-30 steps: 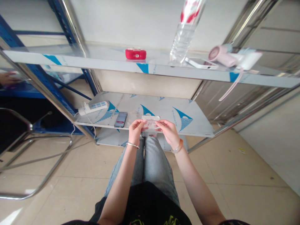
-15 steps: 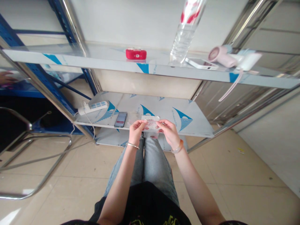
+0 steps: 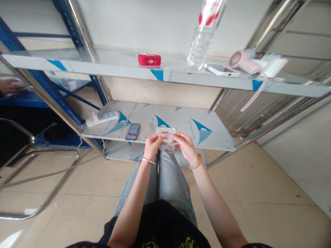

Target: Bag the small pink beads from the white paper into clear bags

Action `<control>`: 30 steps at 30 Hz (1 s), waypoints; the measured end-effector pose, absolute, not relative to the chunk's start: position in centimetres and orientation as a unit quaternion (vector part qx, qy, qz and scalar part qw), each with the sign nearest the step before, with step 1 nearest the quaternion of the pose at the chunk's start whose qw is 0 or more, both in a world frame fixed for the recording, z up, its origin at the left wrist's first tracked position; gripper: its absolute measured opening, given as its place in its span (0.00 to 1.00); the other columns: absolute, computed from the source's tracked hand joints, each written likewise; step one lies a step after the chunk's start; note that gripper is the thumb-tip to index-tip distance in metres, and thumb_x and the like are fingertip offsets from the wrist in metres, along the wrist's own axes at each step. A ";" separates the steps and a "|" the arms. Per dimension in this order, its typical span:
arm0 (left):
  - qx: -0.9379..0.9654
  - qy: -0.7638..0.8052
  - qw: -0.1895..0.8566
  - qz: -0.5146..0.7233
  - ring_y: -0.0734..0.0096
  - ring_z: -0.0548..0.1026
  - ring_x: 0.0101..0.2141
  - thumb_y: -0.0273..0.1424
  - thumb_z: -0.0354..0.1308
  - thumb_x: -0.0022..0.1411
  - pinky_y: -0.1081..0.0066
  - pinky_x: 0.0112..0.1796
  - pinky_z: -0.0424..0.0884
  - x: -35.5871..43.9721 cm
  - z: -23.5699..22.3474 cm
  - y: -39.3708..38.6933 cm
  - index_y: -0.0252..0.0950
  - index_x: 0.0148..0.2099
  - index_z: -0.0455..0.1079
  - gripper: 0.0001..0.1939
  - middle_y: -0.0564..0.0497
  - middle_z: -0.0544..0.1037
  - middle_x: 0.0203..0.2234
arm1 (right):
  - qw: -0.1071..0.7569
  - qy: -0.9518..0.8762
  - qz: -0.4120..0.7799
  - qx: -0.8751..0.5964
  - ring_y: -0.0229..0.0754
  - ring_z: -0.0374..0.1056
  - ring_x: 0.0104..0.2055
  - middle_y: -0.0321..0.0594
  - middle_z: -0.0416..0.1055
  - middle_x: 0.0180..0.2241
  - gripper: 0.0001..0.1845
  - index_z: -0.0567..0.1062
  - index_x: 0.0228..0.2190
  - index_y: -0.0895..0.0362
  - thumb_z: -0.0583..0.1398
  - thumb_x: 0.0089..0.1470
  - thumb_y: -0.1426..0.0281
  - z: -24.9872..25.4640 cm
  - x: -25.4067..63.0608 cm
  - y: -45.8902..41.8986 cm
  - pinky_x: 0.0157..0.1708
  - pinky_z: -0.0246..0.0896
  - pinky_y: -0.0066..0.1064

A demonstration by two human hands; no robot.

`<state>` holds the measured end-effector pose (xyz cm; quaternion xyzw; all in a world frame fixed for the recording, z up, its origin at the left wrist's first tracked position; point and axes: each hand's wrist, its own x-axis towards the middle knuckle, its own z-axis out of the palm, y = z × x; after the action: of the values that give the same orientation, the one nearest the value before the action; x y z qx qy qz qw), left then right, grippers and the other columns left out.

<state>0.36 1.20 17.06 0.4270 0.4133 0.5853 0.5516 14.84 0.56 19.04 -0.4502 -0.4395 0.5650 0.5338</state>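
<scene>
A small clear plastic bag [image 3: 167,143] is stretched between my two hands, above my knees and just in front of the lower shelf's edge. My left hand [image 3: 153,146] pinches its left side between thumb and fingers. On the other side, my right hand [image 3: 185,146] grips the upper right corner the same way. Reddish marks show through the film; what they are is too blurred to tell. Just beyond my fingers, a flat whitish packet or tray [image 3: 165,130] lies at the shelf edge. Left of it rests more clear plastic wrapping [image 3: 148,128].
A phone [image 3: 132,131] and a power strip [image 3: 103,118] lie on the lower shelf [image 3: 181,117]. Above, the upper shelf bears a red case [image 3: 149,60], a water bottle [image 3: 203,38], a white phone [image 3: 221,70] and a pink handheld fan [image 3: 244,62]. A chair frame [image 3: 51,186] stands left; another person's hand [image 3: 10,86] shows behind.
The plastic bag has been tilted up and now hangs more spread between my fingers. Both hands have shifted slightly, the left a little to the right. The other person's hand at far left moved.
</scene>
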 end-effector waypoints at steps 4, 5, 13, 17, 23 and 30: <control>0.417 0.418 0.565 0.577 0.74 0.74 0.23 0.43 0.67 0.46 0.76 0.27 0.66 0.3 16.6 1.4 0.31 0.31 0.76 0.18 0.47 0.80 0.28 | 0.527 -0.444 0.572 -0.444 0.33 0.66 0.29 0.40 0.71 0.33 0.21 0.74 0.32 0.61 0.68 0.39 0.59 18.4 15.0 0.9 0.20 0.61 0.21; 0.413 0.419 0.569 0.574 0.74 0.74 0.23 0.42 0.67 0.46 0.76 0.27 0.66 0.3 16.4 1.5 0.31 0.31 0.76 0.18 0.47 0.80 0.28 | 0.526 -0.444 0.574 -0.443 0.34 0.66 0.29 0.40 0.71 0.33 0.21 0.74 0.32 0.60 0.68 0.39 0.59 18.2 15.0 1.0 0.20 0.61 0.22; 0.331 0.452 0.601 0.570 0.72 0.75 0.25 0.41 0.72 0.37 0.73 0.29 0.71 -0.9 13.6 3.0 0.31 0.26 0.74 0.19 0.47 0.80 0.27 | 0.501 -0.521 0.425 -0.545 0.38 0.68 0.33 0.43 0.73 0.35 0.22 0.75 0.35 0.59 0.61 0.46 0.54 12.7 17.0 4.8 0.26 0.62 0.25; 0.287 0.462 0.606 0.581 0.67 0.77 0.29 0.40 0.73 0.33 0.70 0.33 0.74 -1.7 12.0 4.0 0.30 0.24 0.72 0.21 0.47 0.79 0.25 | 0.460 -0.559 0.296 -0.623 0.41 0.67 0.29 0.47 0.75 0.31 0.18 0.76 0.29 0.61 0.61 0.45 0.58 6.1 19.1 8.7 0.33 0.63 0.33; 0.247 0.456 0.632 0.576 0.66 0.78 0.31 0.39 0.74 0.33 0.66 0.35 0.75 -2.1 10.0 5.5 0.30 0.26 0.72 0.21 0.47 0.79 0.25 | 0.361 -0.635 0.188 -0.657 0.43 0.68 0.32 0.47 0.75 0.31 0.13 0.78 0.30 0.61 0.60 0.48 0.64 0.0 19.6 13.1 0.39 0.61 0.35; 0.275 0.462 0.632 0.559 0.68 0.77 0.29 0.39 0.73 0.36 0.67 0.36 0.74 -2.2 8.5 6.7 0.30 0.26 0.73 0.20 0.47 0.79 0.24 | 0.214 -0.694 0.143 -0.673 0.42 0.65 0.43 0.45 0.74 0.36 0.12 0.79 0.33 0.60 0.58 0.55 0.66 -0.2 17.5 15.8 0.47 0.54 0.30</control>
<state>-2.20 6.70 8.51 0.2746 0.4623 0.5586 0.6315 17.48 15.77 -0.16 -0.6727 -0.6936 0.1431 0.2144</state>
